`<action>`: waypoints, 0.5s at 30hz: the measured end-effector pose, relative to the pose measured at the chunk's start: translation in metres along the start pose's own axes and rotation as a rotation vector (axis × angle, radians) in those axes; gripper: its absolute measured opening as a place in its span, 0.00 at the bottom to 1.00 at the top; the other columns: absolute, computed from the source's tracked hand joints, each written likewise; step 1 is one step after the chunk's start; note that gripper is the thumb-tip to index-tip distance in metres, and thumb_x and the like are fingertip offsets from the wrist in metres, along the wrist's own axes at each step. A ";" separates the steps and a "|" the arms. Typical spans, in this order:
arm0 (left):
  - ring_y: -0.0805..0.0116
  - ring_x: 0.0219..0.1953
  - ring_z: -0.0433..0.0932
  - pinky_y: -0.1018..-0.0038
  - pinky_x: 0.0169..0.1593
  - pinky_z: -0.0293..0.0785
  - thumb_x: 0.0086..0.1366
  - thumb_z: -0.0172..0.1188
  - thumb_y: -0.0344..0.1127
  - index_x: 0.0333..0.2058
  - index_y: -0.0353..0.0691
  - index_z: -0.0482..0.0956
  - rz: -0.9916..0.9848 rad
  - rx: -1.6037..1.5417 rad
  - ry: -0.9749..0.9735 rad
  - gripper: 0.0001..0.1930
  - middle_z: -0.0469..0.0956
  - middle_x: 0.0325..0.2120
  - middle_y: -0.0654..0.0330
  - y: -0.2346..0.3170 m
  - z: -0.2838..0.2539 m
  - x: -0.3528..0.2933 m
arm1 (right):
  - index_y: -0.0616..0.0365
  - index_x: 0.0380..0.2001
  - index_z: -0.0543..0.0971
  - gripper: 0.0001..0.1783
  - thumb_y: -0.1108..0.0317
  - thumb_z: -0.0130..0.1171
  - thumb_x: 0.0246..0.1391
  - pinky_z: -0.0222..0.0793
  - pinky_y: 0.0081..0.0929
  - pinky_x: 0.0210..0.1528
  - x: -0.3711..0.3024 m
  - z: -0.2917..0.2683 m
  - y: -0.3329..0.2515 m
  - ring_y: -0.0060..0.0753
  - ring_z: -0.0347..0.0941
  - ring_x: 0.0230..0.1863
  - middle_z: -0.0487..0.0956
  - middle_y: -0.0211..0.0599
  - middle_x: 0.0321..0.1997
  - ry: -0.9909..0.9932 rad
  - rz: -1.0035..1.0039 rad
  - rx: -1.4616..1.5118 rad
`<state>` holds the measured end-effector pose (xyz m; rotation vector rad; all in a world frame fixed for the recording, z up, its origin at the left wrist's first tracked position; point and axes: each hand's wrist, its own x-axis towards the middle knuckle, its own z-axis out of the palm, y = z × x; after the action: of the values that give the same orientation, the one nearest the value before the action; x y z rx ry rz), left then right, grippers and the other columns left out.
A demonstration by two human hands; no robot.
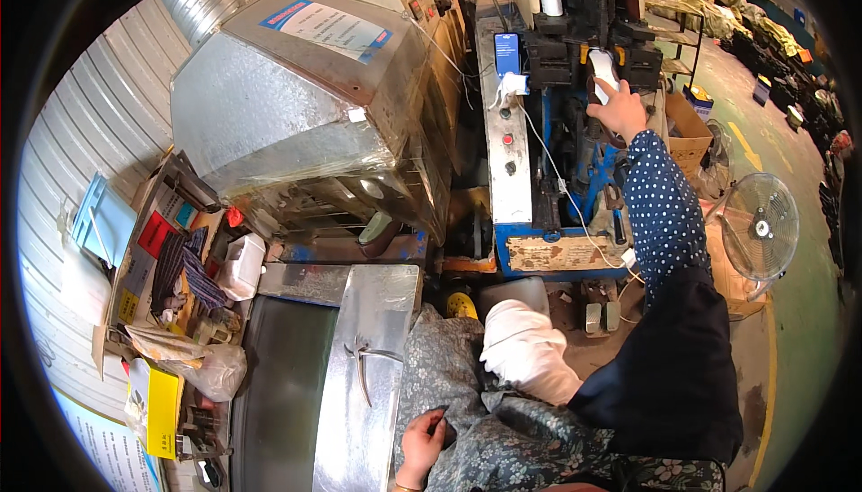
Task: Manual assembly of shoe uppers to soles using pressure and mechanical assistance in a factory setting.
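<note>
My right hand (621, 112) reaches forward into the dark clamping machine (597, 7). Its thumb and fingers close round the near end of a long white sole-shaped piece (603, 68), which sits between the machine's black blocks. My left hand (422, 447) rests on my flowered apron (539, 434), its fingers curled in. Whether something small is in it, I cannot make out. Closest to that hand, a pair of metal pincers (361, 362) lies on a shiny metal plate (332, 420). A white cloth (525, 348) covers my knee.
A large metal hood (278, 79) stands left of the machine, with a dark shoe (379, 233) at its lower opening. A white cable (549, 146) crosses the control panel (510, 191). Right of my arm is a round fan (761, 227). Crowded shelves (180, 285) line the left wall.
</note>
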<state>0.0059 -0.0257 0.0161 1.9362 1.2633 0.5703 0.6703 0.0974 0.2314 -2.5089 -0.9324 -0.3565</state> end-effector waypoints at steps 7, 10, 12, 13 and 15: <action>0.59 0.35 0.84 0.68 0.42 0.78 0.61 0.65 0.33 0.42 0.40 0.84 -0.036 -0.042 -0.004 0.10 0.84 0.33 0.55 -0.006 0.007 0.012 | 0.30 0.67 0.68 0.42 0.46 0.63 0.44 0.68 0.46 0.61 0.020 -0.005 0.004 0.64 0.67 0.59 0.67 0.51 0.63 0.010 -0.007 0.006; 0.60 0.36 0.84 0.69 0.42 0.78 0.62 0.65 0.34 0.42 0.40 0.84 -0.045 -0.031 -0.013 0.10 0.84 0.34 0.54 -0.011 0.001 0.014 | 0.30 0.66 0.69 0.42 0.45 0.63 0.43 0.67 0.45 0.62 0.028 -0.009 -0.008 0.64 0.67 0.61 0.66 0.52 0.66 0.012 -0.002 -0.003; 0.55 0.40 0.83 0.66 0.45 0.78 0.63 0.62 0.36 0.44 0.40 0.83 -0.070 -0.001 -0.062 0.12 0.84 0.37 0.53 -0.006 -0.009 0.007 | 0.31 0.65 0.71 0.41 0.42 0.63 0.44 0.66 0.44 0.64 0.024 -0.013 -0.020 0.59 0.69 0.63 0.66 0.53 0.68 0.017 -0.068 0.094; 0.53 0.42 0.82 0.64 0.48 0.77 0.64 0.61 0.37 0.45 0.41 0.82 -0.046 0.026 -0.077 0.13 0.83 0.40 0.52 -0.007 -0.013 0.004 | 0.35 0.65 0.71 0.39 0.41 0.63 0.47 0.66 0.44 0.63 0.013 -0.027 -0.022 0.55 0.72 0.61 0.72 0.54 0.63 0.040 -0.067 0.098; 0.50 0.47 0.80 0.61 0.51 0.75 0.66 0.58 0.38 0.49 0.41 0.81 0.075 0.024 -0.131 0.15 0.82 0.44 0.50 -0.008 -0.019 0.003 | 0.48 0.62 0.74 0.35 0.44 0.60 0.54 0.69 0.45 0.60 -0.009 -0.031 -0.020 0.53 0.75 0.58 0.78 0.54 0.56 0.011 -0.179 0.181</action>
<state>-0.0111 -0.0144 0.0218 2.0138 1.1241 0.4595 0.6475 0.0911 0.2614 -2.2649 -1.1353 -0.3253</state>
